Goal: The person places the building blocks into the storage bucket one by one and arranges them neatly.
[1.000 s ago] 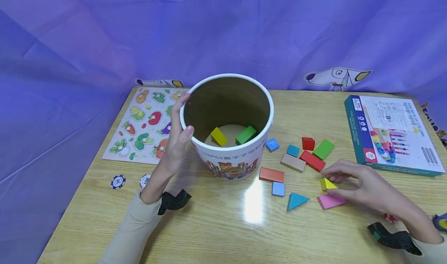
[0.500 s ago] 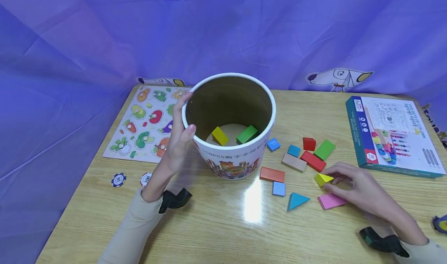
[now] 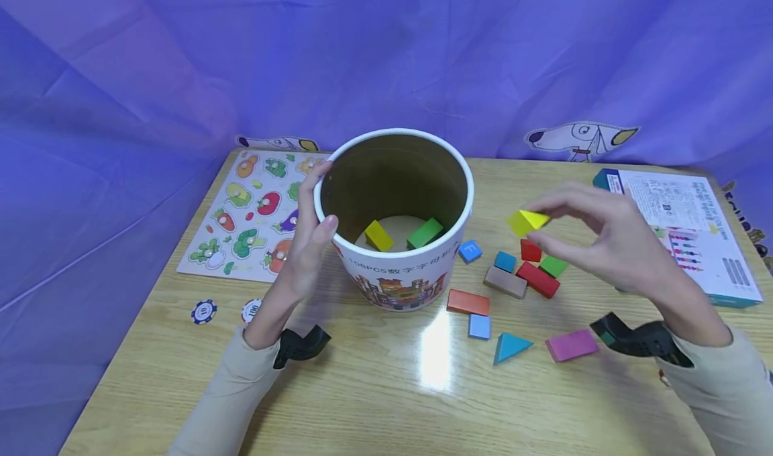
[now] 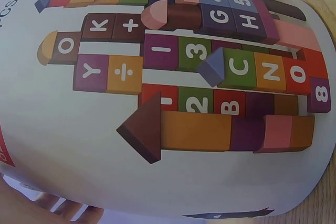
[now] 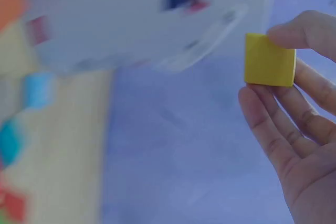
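In the head view, a white bucket (image 3: 356, 258) printed with letter-block pictures stands upright on the table. My left hand (image 3: 304, 258) grips its left side, with thumb and fingertips at the rim. Inside lie a yellow block (image 3: 378, 236) and a green block (image 3: 425, 233). My right hand (image 3: 616, 241) pinches a yellow triangular block (image 3: 525, 223) between thumb and fingers, raised above the table to the right of the bucket. The right wrist view shows a square face of that yellow block (image 5: 269, 66) under the thumb.
Loose blocks lie right of the bucket, among them a red block (image 3: 539, 279), a blue triangle (image 3: 512, 347) and a pink block (image 3: 572, 345). A boxed toy (image 3: 718, 241) lies far right. A vegetable puzzle board (image 3: 235, 221) and poker chips (image 3: 204, 312) are at left.
My right hand has taken the yellow triangular block from beside the pink block and lifted it up and leftward. The left hand stays at the bucket.
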Demonstrator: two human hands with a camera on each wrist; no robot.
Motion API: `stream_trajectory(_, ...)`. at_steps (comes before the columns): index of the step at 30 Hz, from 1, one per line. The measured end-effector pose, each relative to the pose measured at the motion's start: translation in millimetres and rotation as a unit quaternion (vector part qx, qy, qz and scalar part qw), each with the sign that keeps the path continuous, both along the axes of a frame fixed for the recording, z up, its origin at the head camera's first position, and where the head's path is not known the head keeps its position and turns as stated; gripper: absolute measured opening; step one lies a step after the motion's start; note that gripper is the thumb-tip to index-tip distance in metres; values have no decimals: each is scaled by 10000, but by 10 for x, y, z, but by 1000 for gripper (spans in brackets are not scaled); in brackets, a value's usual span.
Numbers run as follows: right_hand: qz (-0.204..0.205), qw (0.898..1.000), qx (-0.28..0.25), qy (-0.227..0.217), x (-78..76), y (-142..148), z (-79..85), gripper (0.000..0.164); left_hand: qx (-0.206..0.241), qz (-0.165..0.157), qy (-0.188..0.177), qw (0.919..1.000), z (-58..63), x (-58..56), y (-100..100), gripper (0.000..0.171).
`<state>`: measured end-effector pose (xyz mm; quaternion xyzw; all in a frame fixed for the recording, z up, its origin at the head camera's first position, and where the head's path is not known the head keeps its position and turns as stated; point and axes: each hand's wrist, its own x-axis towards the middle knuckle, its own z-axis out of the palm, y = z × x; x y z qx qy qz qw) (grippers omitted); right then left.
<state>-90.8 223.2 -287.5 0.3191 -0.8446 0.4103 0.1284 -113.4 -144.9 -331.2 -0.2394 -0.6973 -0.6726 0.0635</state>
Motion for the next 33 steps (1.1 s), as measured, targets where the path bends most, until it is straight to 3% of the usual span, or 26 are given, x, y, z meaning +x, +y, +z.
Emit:
stream_trajectory(5,690,9968,-273,281,-279,-437,467,42,41,-27,27,10000,-4,-16,-1,76)
stream_trajectory(10,1140,9932,-86,210,-503,-812,679,30,107,-79,-29,9999,-4,-12,10,75)
stream_trajectory(15,1408,9899,139,67,-624,-1014,709,25,38,-22,-81,10000,-8,0,0,74)
stream_trajectory(22,1466,9889,232,97,-680,-1088,673,20,46,-29,-126,9999,-13,-4,-12,72)
stream_trajectory(28,1381,9897,324,171,-683,-1028,626,24,43,-53,-79,9999,2,-6,-6,75)
stream_trajectory(33,1432,9896,126,102,-599,-875,611,27,39,-44,-7,10000,3,-7,-8,74)
